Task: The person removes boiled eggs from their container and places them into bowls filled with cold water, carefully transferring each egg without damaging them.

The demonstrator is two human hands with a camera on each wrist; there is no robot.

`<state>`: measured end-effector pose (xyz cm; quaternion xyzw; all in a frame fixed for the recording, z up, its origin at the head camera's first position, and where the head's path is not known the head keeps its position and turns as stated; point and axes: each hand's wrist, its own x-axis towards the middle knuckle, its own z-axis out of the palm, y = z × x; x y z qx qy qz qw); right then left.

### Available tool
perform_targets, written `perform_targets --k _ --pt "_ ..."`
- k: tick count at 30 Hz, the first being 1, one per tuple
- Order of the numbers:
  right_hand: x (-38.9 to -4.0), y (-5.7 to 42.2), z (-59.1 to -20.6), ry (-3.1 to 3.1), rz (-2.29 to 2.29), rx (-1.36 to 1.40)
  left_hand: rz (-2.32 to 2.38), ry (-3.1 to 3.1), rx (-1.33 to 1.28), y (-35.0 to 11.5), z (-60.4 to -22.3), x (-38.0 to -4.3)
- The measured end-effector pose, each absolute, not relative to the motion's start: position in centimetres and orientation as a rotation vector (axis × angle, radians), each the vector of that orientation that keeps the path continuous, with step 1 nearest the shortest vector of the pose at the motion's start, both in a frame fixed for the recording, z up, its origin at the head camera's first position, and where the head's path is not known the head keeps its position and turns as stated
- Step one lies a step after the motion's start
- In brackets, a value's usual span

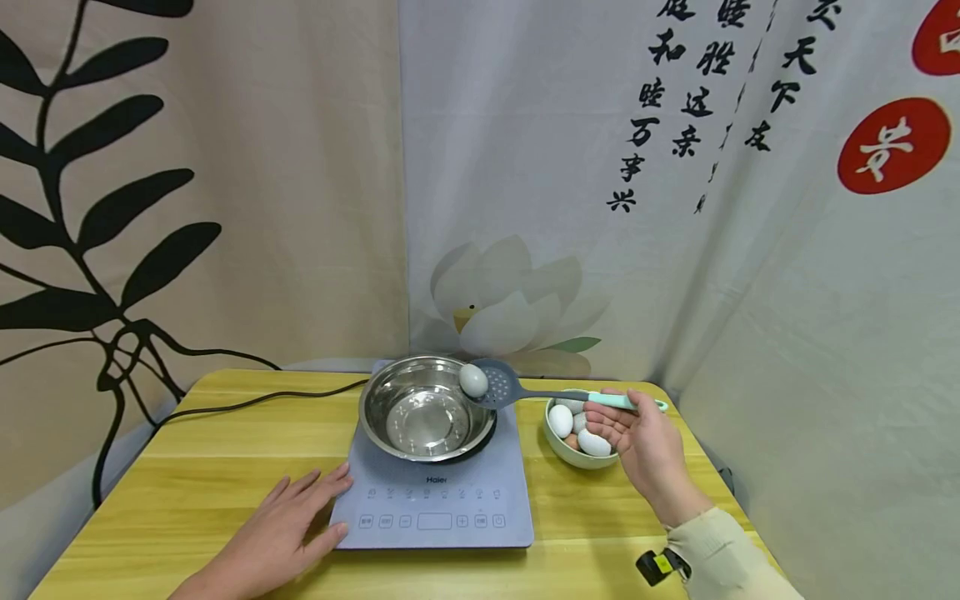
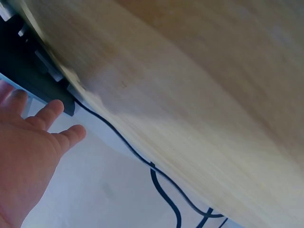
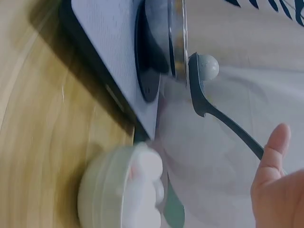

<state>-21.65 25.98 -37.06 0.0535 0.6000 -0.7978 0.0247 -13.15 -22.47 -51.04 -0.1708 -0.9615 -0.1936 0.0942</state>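
Note:
My right hand (image 1: 647, 440) grips the mint handle (image 1: 611, 401) of a grey slotted skimmer (image 1: 504, 385). A pale egg (image 1: 473, 381) rides on the skimmer's head, which overlaps the right rim of a steel pot (image 1: 372, 419) in the head view. Seen from the right wrist, the egg (image 3: 208, 67) rests on the skimmer head (image 3: 194, 85) beside the pot's rim. The pot stands on a Haier induction cooktop (image 1: 435, 525). My left hand (image 1: 279, 527) lies with fingers spread at the cooktop's left edge, holding nothing.
A pale green bowl (image 1: 558, 450) of several eggs (image 1: 561, 421) sits right of the cooktop, under the handle. A black power cord (image 1: 247, 406) runs across the wooden table (image 1: 217, 467) to the left. Curtains (image 1: 525, 167) hang behind.

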Motion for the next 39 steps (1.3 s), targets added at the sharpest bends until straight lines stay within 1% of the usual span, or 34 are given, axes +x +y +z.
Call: perform_targets --k 7,15,21,29,39 --pt "-20.4 30.8 -36.3 1.861 -2.530 0.138 -0.571 -2.846 -0.510 -22.5 -51.1 -13.1" --pt "-18.6 35.9 -37.2 1.802 -2.649 0.072 -0.568 -2.841 -0.521 -22.5 -50.9 -13.1" --pt "-17.2 38.9 -37.4 1.690 -2.742 0.025 -0.554 -2.844 -0.529 -22.4 -50.7 -13.1" --pt "-15.9 40.8 -37.3 1.676 -2.818 0.155 -0.577 -2.856 -0.518 -22.5 -50.7 -13.1" --pt "-15.5 41.1 -37.4 1.789 -2.816 0.194 -0.550 -2.846 -0.525 -22.5 -50.7 -13.1"
